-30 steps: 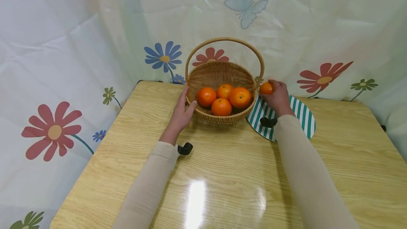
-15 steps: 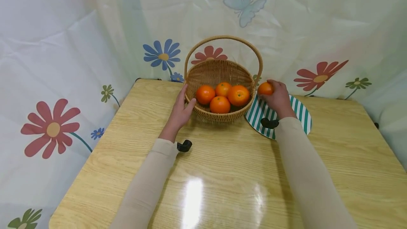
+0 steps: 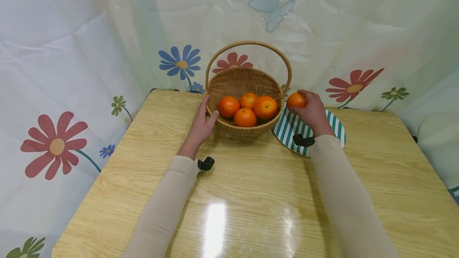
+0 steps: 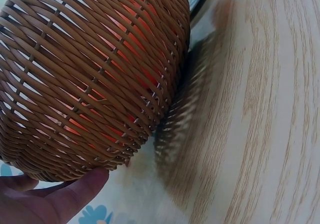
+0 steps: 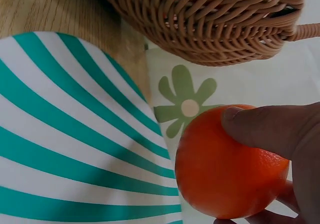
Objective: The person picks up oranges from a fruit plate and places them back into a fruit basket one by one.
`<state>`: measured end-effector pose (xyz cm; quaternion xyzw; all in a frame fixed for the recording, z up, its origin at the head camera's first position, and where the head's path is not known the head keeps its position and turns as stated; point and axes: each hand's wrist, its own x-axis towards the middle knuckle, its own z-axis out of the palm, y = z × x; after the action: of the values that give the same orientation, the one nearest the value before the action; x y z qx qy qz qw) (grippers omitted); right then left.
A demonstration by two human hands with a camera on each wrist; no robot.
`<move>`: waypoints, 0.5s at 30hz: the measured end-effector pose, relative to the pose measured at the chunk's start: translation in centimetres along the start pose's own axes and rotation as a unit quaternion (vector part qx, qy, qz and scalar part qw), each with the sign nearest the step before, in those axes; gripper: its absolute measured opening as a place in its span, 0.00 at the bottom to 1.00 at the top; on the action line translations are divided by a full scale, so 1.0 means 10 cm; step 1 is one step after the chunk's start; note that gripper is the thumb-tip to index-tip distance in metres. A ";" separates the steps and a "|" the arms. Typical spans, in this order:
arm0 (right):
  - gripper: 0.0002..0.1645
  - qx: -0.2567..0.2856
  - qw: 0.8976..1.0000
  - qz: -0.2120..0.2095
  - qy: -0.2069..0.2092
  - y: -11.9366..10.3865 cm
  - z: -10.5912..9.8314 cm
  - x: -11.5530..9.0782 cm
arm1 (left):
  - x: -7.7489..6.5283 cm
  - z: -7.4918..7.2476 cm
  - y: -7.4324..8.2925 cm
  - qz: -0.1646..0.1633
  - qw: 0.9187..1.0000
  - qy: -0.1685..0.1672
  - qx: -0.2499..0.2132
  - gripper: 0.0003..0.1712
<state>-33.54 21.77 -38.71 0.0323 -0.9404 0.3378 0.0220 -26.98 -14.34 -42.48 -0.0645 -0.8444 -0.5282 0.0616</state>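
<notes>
A wicker basket [image 3: 244, 130] with a tall arched handle stands at the back of the table, several oranges [image 3: 245, 118] lying in it. My left hand [image 3: 201, 126] rests against the basket's left side, thumb spread from fairly straight fingers; in the left wrist view its thumb [image 4: 85, 189] touches the weave. Just right of the basket, my right hand [image 3: 312, 110] holds another orange [image 5: 225, 166] between thumb and fingers. It is held over the far part of a round plate [image 3: 337, 128] with green and white stripes. The fingertips behind this orange are partly hidden.
The wooden table [image 3: 251, 186] ends at a cloth backdrop [image 3: 315, 23] printed with flowers and a butterfly, close behind the basket. The plate sits right beside the basket, under my right forearm. Black wrist mounts [image 3: 206, 164] stick out at both cuffs.
The whole head view has shifted slightly, with the scene drifting left. My left hand stays at the basket, and my right hand keeps the orange beside it with hardly any movement.
</notes>
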 end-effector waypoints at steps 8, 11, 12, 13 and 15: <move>0.43 -0.012 1.000 -0.017 0.002 -0.06 -0.09 -0.10 | 0.01 0.00 0.00 -0.001 1.000 0.000 -0.002 0.40; 0.43 -0.008 1.000 -0.023 0.000 -0.08 -0.13 -0.15 | 0.00 0.00 0.01 -0.004 1.000 0.000 -0.003 0.40; 0.43 -0.005 1.000 -0.024 -0.001 -0.09 -0.15 -0.17 | 0.00 0.00 0.01 -0.005 1.000 0.001 -0.001 0.39; 0.43 -0.004 1.000 -0.025 -0.001 -0.10 -0.16 -0.18 | 0.00 0.00 0.01 -0.007 1.000 0.001 0.000 0.39; 0.43 -0.003 1.000 -0.026 -0.001 -0.11 -0.19 -0.21 | 0.00 0.00 0.01 -0.009 1.000 -0.002 0.000 0.39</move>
<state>-31.32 22.21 -36.71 0.0575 -0.9402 0.3344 0.0301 -26.98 -14.27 -42.42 -0.0584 -0.8450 -0.5287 0.0553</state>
